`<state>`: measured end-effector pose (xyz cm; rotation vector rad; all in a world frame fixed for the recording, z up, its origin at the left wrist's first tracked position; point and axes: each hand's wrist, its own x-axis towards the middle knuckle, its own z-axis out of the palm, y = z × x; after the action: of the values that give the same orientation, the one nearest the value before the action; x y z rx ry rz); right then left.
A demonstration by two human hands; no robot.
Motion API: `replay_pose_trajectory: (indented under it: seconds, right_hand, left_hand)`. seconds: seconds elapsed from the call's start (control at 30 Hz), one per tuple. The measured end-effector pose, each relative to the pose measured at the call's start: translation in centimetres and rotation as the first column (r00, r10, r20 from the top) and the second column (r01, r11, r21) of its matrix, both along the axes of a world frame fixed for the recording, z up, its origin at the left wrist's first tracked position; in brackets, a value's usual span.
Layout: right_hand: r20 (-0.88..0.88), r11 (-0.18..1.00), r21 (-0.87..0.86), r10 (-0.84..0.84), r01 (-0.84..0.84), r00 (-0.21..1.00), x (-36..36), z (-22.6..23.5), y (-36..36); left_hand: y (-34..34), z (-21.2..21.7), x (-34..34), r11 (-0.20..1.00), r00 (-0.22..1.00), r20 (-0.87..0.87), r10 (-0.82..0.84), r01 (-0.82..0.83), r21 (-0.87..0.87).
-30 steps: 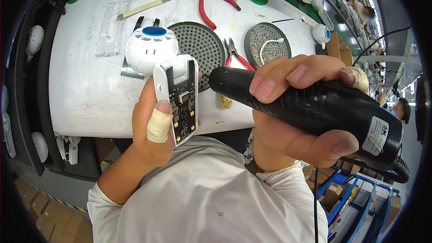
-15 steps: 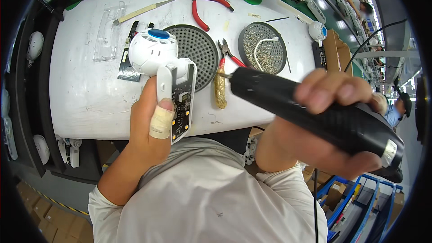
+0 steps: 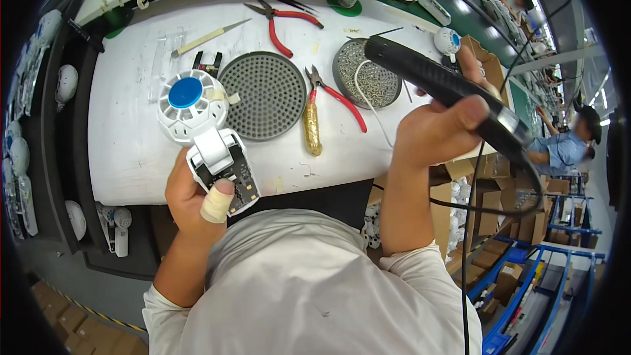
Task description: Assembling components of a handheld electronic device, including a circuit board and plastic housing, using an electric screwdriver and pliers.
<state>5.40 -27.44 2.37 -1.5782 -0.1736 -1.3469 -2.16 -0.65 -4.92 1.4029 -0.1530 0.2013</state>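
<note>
Bare white tabletop (image 3: 125, 138) lies open left of the white handheld fan with a blue hub (image 3: 194, 108). To its right the round perforated grey tray (image 3: 263, 95), brass brush (image 3: 312, 133), red-handled cutters (image 3: 335, 95) and screw-filled dish (image 3: 368, 73) crowd together. Red-handled pliers (image 3: 282, 20) block the far edge.

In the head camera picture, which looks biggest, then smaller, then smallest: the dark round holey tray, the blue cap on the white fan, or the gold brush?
1. Dark round tray
2. Gold brush
3. Blue cap
All lie on the table at similar nearness.
</note>
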Motion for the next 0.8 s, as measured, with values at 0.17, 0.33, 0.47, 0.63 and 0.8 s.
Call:
replay_pose_trajectory:
  seconds: [0.17, 0.33, 0.47, 0.63, 0.8]
  right_hand:
    - [-0.073, 0.895, 0.419, 0.2, -0.151, 0.977, -0.9, -2.4, -0.4]
    - [-0.009, 0.503, 0.834, 0.421, -0.225, 0.907, -1.5, -3.6, -2.3]
    - [0.003, 0.309, 0.934, 0.495, -0.179, 0.869, -2.4, -2.8, -3.0]
    - [-0.036, 0.249, 0.953, 0.659, -0.173, 0.752, -4.6, -4.2, -4.3]
    - [-0.528, 0.807, 0.464, 0.584, -0.366, 0.617, -10.0, -2.1, 3.2]
  left_hand:
    - [0.0, 0.1, -1.0, 0.998, 0.999, -0.026, -0.024, 0.022, -0.065]
    - [0.1, 0.2, -0.9, 0.993, 1.0, -0.006, -0.002, 0.001, -0.115]
    - [-0.8, 1.2, -0.7, 0.977, 0.999, 0.035, 0.033, -0.025, -0.211]
    - [-1.4, 2.1, -0.8, 0.966, 0.999, 0.032, -0.017, 0.025, -0.258]
    - [-2.6, 1.7, -0.4, 0.981, 0.988, 0.051, -0.147, 0.152, -0.123]
